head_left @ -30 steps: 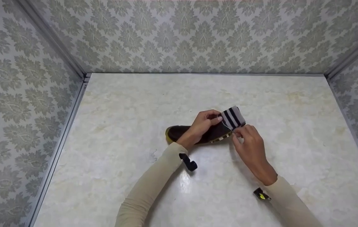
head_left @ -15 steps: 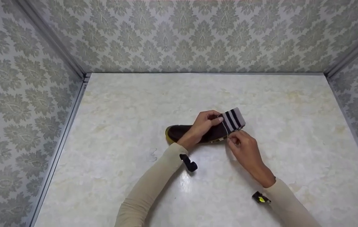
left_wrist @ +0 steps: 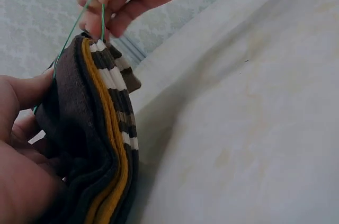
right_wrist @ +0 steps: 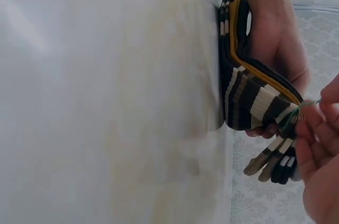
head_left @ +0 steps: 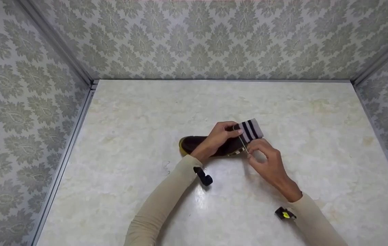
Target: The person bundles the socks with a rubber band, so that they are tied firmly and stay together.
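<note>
A stack of socks point(head_left: 230, 147) lies lengthwise in the head view, dark brown with mustard edges and a pale cuff end with black stripes point(head_left: 251, 130). My left hand point(head_left: 217, 137) grips the stack near the cuffs, thumb on top. Around the bundle runs a thin green band point(left_wrist: 103, 21), which looks like elastic or string. My right hand point(head_left: 268, 158) pinches it between thumb and fingertips and draws it out from the socks' near edge. In the right wrist view, striped sock layers point(right_wrist: 257, 99) and several loose sock ends point(right_wrist: 273, 158) hang below the pinch.
The pale marbled table point(head_left: 139, 109) spreads around the socks. Patterned panels point(head_left: 197, 41) stand at the back and both sides. A black wrist camera point(head_left: 203, 176) sits on the left sleeve, another camera point(head_left: 284, 213) by the right.
My right hand has shifted slightly left and down from the cuffs, and the band now stands stretched off the socks' edge. The cuff end has dipped slightly. My left hand stays nearly still.
</note>
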{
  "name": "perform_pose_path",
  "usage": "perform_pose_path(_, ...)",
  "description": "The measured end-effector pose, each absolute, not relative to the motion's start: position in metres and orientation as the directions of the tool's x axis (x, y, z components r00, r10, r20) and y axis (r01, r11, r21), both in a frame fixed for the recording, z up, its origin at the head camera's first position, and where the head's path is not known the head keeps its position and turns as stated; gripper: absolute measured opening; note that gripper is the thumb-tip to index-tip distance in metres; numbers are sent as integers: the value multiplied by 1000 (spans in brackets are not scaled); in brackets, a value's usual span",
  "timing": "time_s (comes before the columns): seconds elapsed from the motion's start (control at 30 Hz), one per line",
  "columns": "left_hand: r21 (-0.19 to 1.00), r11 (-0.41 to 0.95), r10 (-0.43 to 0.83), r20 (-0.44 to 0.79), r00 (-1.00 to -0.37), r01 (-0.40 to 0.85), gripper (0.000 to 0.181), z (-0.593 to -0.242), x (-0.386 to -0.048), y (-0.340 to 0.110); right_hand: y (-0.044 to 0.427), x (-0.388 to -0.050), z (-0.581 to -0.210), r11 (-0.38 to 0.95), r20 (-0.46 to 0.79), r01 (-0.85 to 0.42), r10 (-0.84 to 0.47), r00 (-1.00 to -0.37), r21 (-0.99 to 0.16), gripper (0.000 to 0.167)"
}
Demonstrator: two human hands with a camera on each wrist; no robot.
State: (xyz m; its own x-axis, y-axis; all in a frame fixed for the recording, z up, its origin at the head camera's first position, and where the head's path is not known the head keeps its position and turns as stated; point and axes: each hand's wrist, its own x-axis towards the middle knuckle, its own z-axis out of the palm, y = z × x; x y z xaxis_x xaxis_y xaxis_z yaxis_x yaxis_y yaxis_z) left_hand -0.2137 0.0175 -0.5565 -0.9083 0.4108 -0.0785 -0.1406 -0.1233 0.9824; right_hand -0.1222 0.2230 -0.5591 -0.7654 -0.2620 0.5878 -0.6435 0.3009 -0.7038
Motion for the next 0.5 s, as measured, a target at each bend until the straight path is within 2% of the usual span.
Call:
perform_pose_path(0.1,983,-125,399,-71,-914,-131,4,-557,-213,19,224,-122,-557,219,595,-679,-345,-726,-701,32)
perform_pose_path(0.23,981,-141,408,-66,-910,-134,5,-558,-213,17,228,-121,-556,170,528,-663,-477,-703,-729,29)
perform_pose_path(0.4,981,-146,417,-59,-907,-131,5,-560,-213,16,236,-125,-554,40,528,-684,-604,-597,-728,34)
perform_pose_path(0.5,983,-137,409,-54,-911,-119,5,-561,-214,16,240,-128,-548,-8,502,-656,-652,-569,-754,41)
